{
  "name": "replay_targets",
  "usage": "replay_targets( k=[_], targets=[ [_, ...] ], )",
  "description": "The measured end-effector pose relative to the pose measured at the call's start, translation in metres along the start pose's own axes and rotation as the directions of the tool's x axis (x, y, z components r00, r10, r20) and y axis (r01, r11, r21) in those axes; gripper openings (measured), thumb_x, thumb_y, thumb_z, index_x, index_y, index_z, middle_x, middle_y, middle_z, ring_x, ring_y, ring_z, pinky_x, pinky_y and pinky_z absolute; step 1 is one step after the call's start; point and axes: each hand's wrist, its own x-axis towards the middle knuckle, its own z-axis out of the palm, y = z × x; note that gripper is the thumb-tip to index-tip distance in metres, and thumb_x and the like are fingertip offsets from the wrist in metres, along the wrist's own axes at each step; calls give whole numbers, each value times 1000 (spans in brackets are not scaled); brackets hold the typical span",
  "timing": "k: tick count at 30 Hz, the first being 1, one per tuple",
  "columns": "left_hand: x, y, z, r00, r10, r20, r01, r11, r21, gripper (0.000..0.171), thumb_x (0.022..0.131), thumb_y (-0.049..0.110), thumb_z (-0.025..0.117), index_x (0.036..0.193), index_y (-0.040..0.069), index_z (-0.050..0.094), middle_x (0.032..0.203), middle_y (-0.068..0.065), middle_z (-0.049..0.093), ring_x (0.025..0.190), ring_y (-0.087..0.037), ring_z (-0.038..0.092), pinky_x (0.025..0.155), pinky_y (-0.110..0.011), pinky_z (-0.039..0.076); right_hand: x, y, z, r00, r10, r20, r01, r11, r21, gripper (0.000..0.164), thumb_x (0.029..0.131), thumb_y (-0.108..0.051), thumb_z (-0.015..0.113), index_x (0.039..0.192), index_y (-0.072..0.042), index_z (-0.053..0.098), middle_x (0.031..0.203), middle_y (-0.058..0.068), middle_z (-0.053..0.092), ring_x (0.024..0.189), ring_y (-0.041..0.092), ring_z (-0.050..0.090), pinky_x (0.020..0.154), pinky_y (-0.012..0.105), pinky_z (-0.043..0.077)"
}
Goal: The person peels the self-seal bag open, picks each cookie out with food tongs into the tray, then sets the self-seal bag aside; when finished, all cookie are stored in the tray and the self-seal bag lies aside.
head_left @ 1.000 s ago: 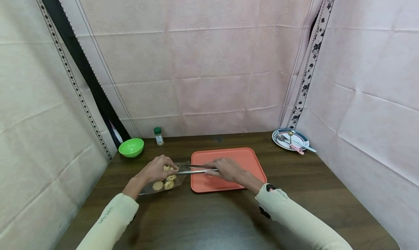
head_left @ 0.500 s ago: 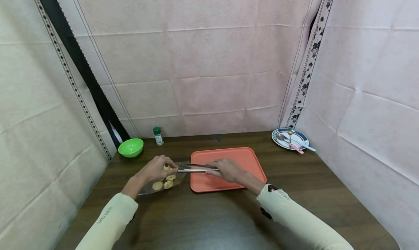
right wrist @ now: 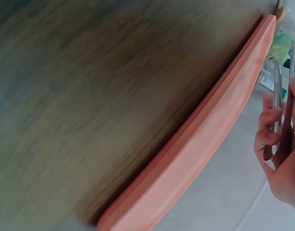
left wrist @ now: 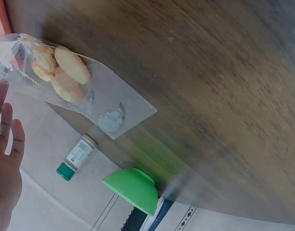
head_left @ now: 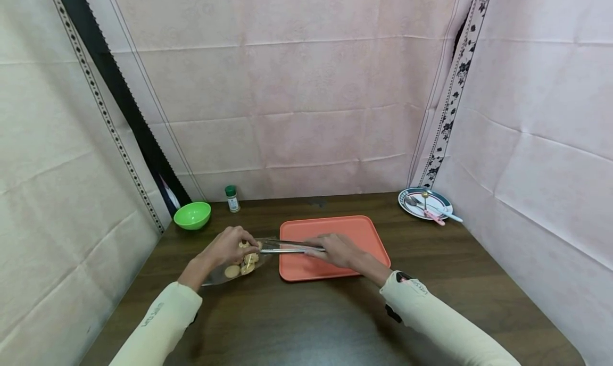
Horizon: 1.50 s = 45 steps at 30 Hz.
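Note:
My left hand (head_left: 229, 248) pinches the upper edge of a clear plastic bag (head_left: 218, 277), tilted over the table left of the tray. Inside the bag lie several pale, rounded cookies (left wrist: 72, 66), some rough and broken-looking. Metal tongs (head_left: 287, 250) reach from my right hand (head_left: 337, 250) to the bag's mouth. Curled fingers of that hand (right wrist: 287, 139) grip the tongs by their arms in the right wrist view. Whether the tongs' tips hold a cookie is hidden by the bag and the left hand. Below the tongs is a coral-pink tray (head_left: 330, 270).
A green bowl (head_left: 192, 216) sits at the back left, with a green-capped spice jar (head_left: 232, 199) beside it. At the back right stands a blue-rimmed plate (head_left: 407, 206) with utensils, one pink-handled. Cloth walls (head_left: 306, 116) border the wooden table (head_left: 268, 323).
My right hand and the tongs have shifted slightly to the right. Cookies in the bag have moved a little; the left hand stays nearly still.

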Motion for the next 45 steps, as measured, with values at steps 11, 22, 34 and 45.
replay_targets(
  k=[11, 22, 34, 45],
  targets=[
    [-2, 2, 0, 998, 55, -36, -53, 997, 51, 9, 91, 24, 83, 98, 19, 84, 93, 12, 74, 82, -8, 61, 72, -32, 54, 2, 2, -17, 986, -75, 152, 79, 997, -22, 45, 105, -48, 60, 141, -21, 66, 116, -1, 75, 85, 5, 64, 77, 33, 55],
    [-2, 3, 0, 999, 36, -20, -34, 997, 64, 9, 90, 20, 84, 98, 18, 83, 99, 7, 75, 90, -14, 65, 79, -39, 56, 8, 3, -28, 980, -83, 182, 79, 996, 32, 45, 104, -50, 61, 139, -23, 68, 124, -5, 74, 98, 2, 69, 84, 34, 58],
    [-1, 3, 1, 999, 35, -14, -35, 998, 59, 7, 90, 24, 84, 97, 22, 83, 99, 7, 76, 83, -10, 62, 74, -33, 54, 22, -2, -5, 988, -81, 130, 77, 996, 38, 43, 104, -44, 62, 142, -26, 65, 124, -4, 74, 80, 2, 62, 69, 28, 50],
    [-1, 3, 0, 998, 66, -3, -66, 997, 47, 10, 91, 25, 83, 99, 19, 84, 95, 10, 76, 76, -3, 60, 69, -28, 53, 28, -6, 8, 994, -70, 87, 68, 997, 25, 39, 102, -39, 67, 138, -23, 69, 127, -4, 73, 69, 4, 57, 62, 27, 44]
  ],
)
